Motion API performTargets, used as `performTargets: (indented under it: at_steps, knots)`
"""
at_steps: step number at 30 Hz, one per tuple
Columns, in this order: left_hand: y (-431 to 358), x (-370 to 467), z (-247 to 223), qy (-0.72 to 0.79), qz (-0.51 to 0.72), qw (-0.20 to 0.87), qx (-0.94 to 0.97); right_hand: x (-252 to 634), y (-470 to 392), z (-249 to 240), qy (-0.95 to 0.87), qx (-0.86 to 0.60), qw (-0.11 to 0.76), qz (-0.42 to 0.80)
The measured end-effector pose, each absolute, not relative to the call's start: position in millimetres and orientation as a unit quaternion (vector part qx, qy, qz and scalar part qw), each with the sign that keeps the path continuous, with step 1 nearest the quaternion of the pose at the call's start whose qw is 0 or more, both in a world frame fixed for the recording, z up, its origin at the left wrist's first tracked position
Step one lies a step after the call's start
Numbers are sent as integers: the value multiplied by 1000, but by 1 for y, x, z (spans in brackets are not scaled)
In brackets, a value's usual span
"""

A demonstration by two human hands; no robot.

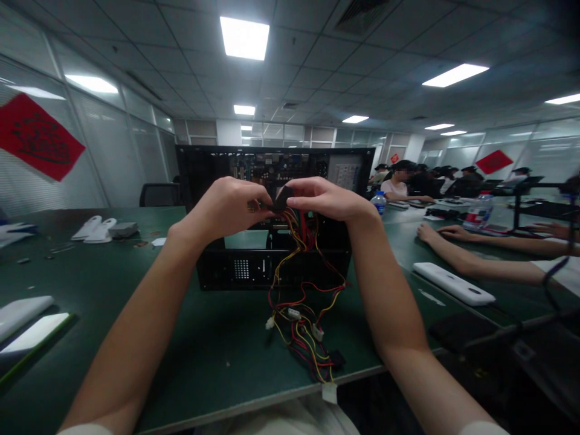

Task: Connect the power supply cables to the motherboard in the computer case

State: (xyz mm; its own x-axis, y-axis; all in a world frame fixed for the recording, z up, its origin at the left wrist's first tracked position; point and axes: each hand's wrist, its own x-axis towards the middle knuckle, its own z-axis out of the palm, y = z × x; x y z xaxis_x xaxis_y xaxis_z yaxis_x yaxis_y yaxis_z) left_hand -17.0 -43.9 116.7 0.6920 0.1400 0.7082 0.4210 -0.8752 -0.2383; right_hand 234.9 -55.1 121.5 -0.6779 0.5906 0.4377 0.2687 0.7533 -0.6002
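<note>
An opened black computer case [226, 272] lies in front of me on the green table, its circuit board and power supply [344, 172] showing at the back. Over it, my right hand [317, 196] pinches a black cable connector [283, 198] between thumb and fingers. My left hand [235, 205] is closed at the connector's left side, fingertips against it and the wires beneath. From the connector runs a bundle of red, yellow and black cables [306, 232]. More power cables with white plugs [294, 314] spill over the case's near edge onto the table.
White objects [95, 229] and a grey block [123, 230] lie at left, near a green-edged tablet [34, 338]. At right are a white power strip [453, 284], bottles [378, 202] and a co-worker's hands [428, 232]. The table's front edge [254, 402] runs close to me.
</note>
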Motion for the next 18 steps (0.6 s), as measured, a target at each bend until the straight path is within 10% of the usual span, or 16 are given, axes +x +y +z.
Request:
performTargets:
  at_steps: [18]
  knots:
    - [-46, -12, 111, -170, -329, 183, -910, 237, -51, 118, -877, -255, 337, 230]
